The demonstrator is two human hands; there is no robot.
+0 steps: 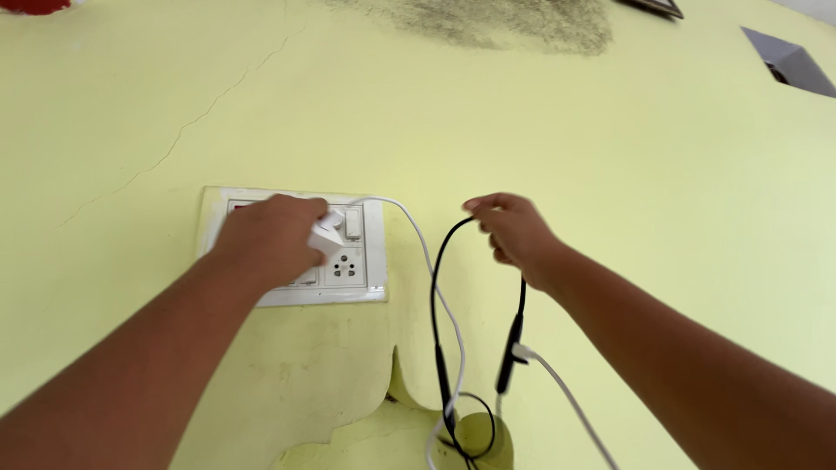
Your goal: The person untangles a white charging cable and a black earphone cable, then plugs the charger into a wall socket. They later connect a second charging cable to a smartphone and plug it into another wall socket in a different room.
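Observation:
My left hand (272,237) grips a white charger plug (328,235) against a white wall switchboard (366,283), just above its round-pin socket (345,266). A white cable (424,252) runs from the plug, loops down the wall and comes back up to a black neckband earphone (510,348), where it is plugged in. My right hand (514,231) pinches the top of the neckband's black band (444,252) and holds it up in front of the wall.
The wall (610,174) is pale yellow-green, cracked at the upper left, with a dark mould patch (514,22) at the top. Paint has peeled away (392,418) below the switchboard. A small grey recess (788,61) sits at the upper right.

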